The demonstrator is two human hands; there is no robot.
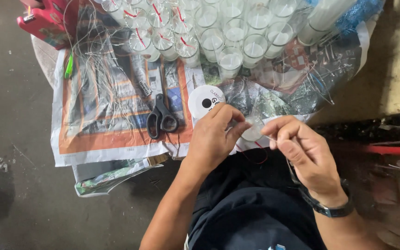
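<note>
Clear glass: a small cup (254, 129) is held between both hands above the person's lap, just off the near edge of the newspaper-covered table (98, 139). The left hand (211, 139) is closed around the cup's side; the right hand (302, 148) is pinched on a thin wire or thread (255, 155) at the cup's rim, part of it red and looping below.

Risks noted:
- The cup is unsupported over the lap and floor; a loosened grip would likely drop it.
- The fine strand may slip from the pinch or snag.
- Rows of filled glasses (218, 32) stand crowded beyond; an elbow or sleeve could topple them.
- Loose wires (103, 69) and black scissors (161, 118) lie near, inviting tangles.
</note>
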